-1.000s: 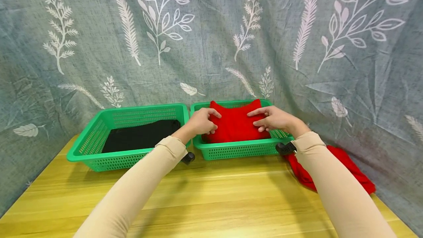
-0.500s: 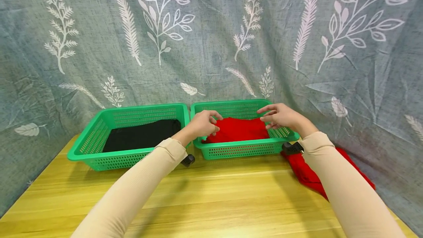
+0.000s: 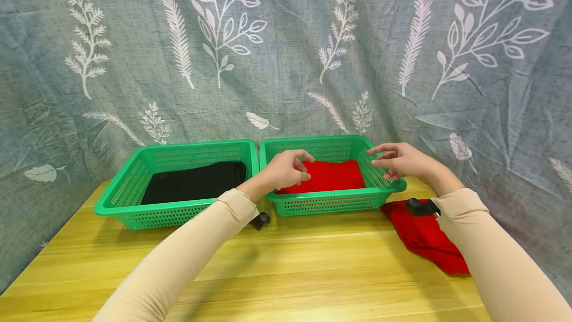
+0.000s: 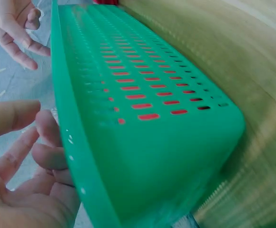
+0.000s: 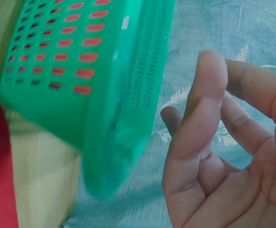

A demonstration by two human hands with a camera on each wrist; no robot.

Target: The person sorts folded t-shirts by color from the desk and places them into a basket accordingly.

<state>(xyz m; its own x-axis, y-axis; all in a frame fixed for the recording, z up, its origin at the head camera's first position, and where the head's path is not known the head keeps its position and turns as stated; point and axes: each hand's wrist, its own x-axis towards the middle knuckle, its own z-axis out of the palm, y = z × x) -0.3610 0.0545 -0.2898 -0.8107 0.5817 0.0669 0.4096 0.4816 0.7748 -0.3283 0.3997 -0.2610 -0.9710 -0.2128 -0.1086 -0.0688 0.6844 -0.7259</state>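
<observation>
A folded red garment [image 3: 335,175] lies flat in the right green basket [image 3: 330,202]. Over that basket's left part is my left hand [image 3: 288,169], its fingers loosely bent and holding nothing. My right hand [image 3: 404,160] hangs at the basket's right end, fingers relaxed with nothing in them. In the left wrist view the left fingers [image 4: 14,156] are beside the basket's rim, and the right hand shows farther off. The right wrist view has the right hand [image 5: 223,156] apart from the rim. Red cloth [image 3: 424,237] lies on the table, partly hidden by the right forearm.
A second green basket [image 3: 174,217] on the left, close beside the first, contains folded black cloth [image 3: 196,181]. Both baskets stand on the wooden table [image 3: 313,262], near a grey-green leaf-patterned curtain [image 3: 286,53] behind.
The red garment's raised top edge has dropped down into the basket, out of both hands. My right hand has moved right to the basket's end; my left has shifted slightly right.
</observation>
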